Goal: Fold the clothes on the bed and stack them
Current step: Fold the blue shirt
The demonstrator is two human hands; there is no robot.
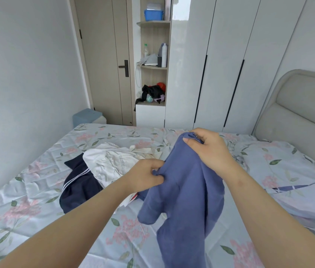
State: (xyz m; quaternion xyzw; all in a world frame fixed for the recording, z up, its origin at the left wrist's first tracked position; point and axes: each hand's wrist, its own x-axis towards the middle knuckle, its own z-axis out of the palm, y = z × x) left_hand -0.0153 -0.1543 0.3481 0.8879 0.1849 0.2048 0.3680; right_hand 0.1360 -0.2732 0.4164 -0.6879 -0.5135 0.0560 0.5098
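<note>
- The right hand is raised over the far middle of the bed, thumb and fingers pinched shut on the top edge of a blue garment.
- The left hand sits lower and nearer, gripping a small bunch of the same garment's left edge between thumb and fingers.
- The two hands are apart, the right one higher and farther out, so the cloth hangs slack between them and trails down toward the near edge of the bed.
- The garment's lower part splits into two hanging lobes (sleeves or legs, I cannot tell which); the bottom runs out of view.
- Left of the hands lies an unfolded heap: a white garment on top, partly covering a dark navy garment with white stripes, with cream-coloured cloth just behind.
- The floral sheet is bare in the near left corner and along the far edge, giving flat room there.
- To the right, a pillow in matching print lies by the padded headboard.
- Beyond the bed's far edge stand a closed door, open shelves and white wardrobe doors.
</note>
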